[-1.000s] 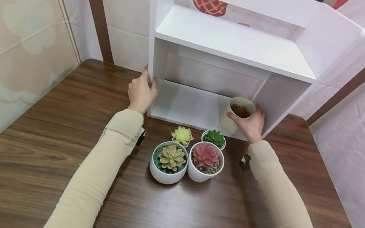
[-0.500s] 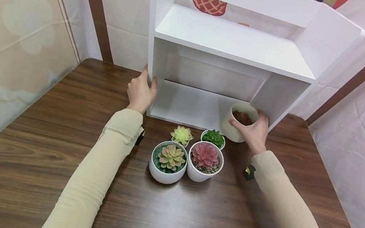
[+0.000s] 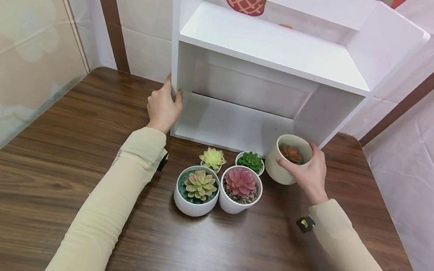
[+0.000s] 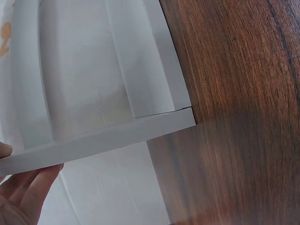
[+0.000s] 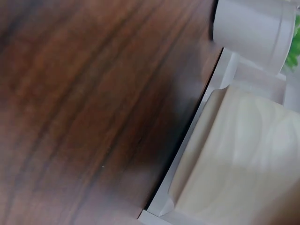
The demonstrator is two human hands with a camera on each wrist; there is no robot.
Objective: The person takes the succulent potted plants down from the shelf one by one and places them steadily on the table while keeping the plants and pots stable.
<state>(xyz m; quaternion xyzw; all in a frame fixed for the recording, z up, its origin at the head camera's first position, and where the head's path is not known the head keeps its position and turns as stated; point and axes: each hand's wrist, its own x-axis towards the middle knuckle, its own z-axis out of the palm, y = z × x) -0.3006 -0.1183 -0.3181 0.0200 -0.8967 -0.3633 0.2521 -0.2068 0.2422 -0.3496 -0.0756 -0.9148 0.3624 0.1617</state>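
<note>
My left hand point(image 3: 163, 108) grips the left side panel of a white shelf unit point(image 3: 272, 62), thumb on the inner face and fingers outside. In the left wrist view, fingers point(image 4: 40, 190) show below the panel's edge point(image 4: 108, 138). With my right hand point(image 3: 311, 173) I hold a cream flowerpot point(image 3: 281, 173) with a small red succulent point(image 3: 291, 153) inside, thumb on the near rim. This pot is before the shelf's lower right corner, slightly tilted, seemingly raised off the table. The right wrist view shows the pot's side point(image 5: 243, 154) large; the hand's fingers are not visible there.
Several potted succulents stand close together before the shelf: a pink one point(image 3: 240, 182), a pale green one in a white bowl point(image 3: 193, 208), a yellow one point(image 3: 212, 158) and a dark green one point(image 3: 250, 160). Below lies the brown wooden table point(image 3: 200, 261). Fabric walls surround it.
My right hand has drawn the cream flowerpot off the bottom shelf, toward me and slightly right. The left hand keeps its grip on the side panel. The head view has shifted slightly.
</note>
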